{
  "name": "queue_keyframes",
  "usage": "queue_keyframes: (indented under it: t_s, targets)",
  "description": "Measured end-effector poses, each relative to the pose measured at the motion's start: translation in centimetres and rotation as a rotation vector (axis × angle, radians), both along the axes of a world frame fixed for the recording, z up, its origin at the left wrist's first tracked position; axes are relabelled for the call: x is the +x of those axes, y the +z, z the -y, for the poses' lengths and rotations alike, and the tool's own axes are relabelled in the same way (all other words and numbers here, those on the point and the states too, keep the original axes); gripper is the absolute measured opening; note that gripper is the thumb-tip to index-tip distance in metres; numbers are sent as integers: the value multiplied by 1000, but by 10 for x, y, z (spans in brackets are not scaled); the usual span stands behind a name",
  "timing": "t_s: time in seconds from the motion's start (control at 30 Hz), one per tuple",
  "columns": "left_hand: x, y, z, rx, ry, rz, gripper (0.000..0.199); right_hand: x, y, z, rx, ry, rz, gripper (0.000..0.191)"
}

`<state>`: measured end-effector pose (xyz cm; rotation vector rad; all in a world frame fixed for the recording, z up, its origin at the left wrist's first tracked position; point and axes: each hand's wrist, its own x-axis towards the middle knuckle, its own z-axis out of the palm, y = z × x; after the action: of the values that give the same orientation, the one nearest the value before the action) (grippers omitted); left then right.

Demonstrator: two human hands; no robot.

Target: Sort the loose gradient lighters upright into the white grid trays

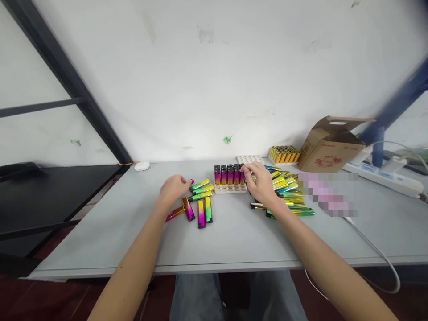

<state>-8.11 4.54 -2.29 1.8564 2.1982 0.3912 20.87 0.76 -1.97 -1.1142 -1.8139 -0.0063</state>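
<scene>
My left hand (174,191) is closed at the left of the loose lighters, with the purple end of a lighter (191,181) showing at its fingertips. Green-and-yellow lighters (202,192) and purple-and-gold lighters (201,214) lie scattered beside it. In the middle, a white holder with holes (230,189) carries rows of upright purple-and-gold lighters (227,175); its front holes are bare. My right hand (261,182) has its fingertips closed on a lighter at the holder's right end. Its fingers partly hide that lighter.
Right of my right hand lies a heap of shiny yellow, green and blue lighters (290,196). Behind stand another white holder (250,159), a filled holder of gold lighters (285,154) and an open cardboard box (329,147). A power strip (384,176) and white cable (371,245) are at right.
</scene>
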Motion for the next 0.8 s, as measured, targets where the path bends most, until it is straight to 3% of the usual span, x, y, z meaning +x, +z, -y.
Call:
queue_keyframes:
  t_s: [0.23, 0.37, 0.47, 0.57, 0.7, 0.8]
  targets:
    - [2, -6, -3, -19, -55, 6, 27, -4, -2, 1, -50, 103, 15, 27]
    - [4, -4, -2, 149, -20, 126, 26, -7, -4, 2, -51, 136, 37, 26]
    - [11, 0, -2, 306, -33, 425, 30, -10, -6, 4, -43, 166, 53, 27]
    - [21, 4, 0, 343, -52, 748, 34, -12, -8, 5, -29, 166, 87, 29]
    - [39, 6, 8, 274, -174, 1129, 29, -15, -10, 5, -12, 167, 104, 28]
    - [52, 5, 15, 82, -296, 1345, 30, -17, -13, 6, -6, 181, 109, 24]
